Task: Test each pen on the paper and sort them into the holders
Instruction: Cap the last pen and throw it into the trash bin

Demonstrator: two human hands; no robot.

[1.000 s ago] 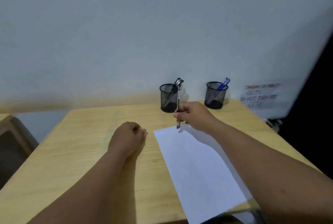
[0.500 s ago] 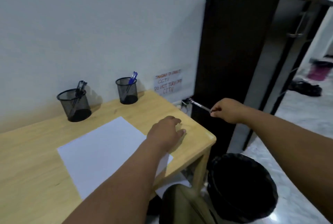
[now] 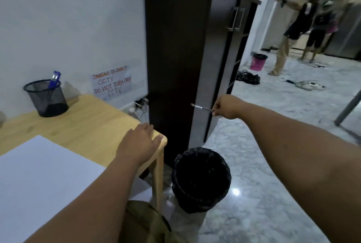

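Observation:
My right hand [image 3: 226, 109] is stretched out past the table's right end and pinches a dark pen [image 3: 201, 108], held nearly level and pointing left, in the air above a black-lined waste bin [image 3: 201, 180]. My left hand [image 3: 140, 143] lies flat, fingers apart, on the wooden table's [image 3: 82, 125] right corner. A white sheet of paper [image 3: 43, 180] covers the table's near part. One black mesh holder [image 3: 46, 98] with blue pens [image 3: 54, 79] stands at the back by the wall. The other holder is out of view.
A tall dark cabinet [image 3: 175, 57] stands right beside the table. A handwritten CCTV notice [image 3: 111, 82] hangs on the wall above plugs and cables. Two people [image 3: 304, 28] stand far off on the marble floor near a pink bucket [image 3: 258, 62].
The view has swung right, away from the paper. My right hand carried the pen from the paper out past the table's end, over the bin. My left hand slid to the right corner.

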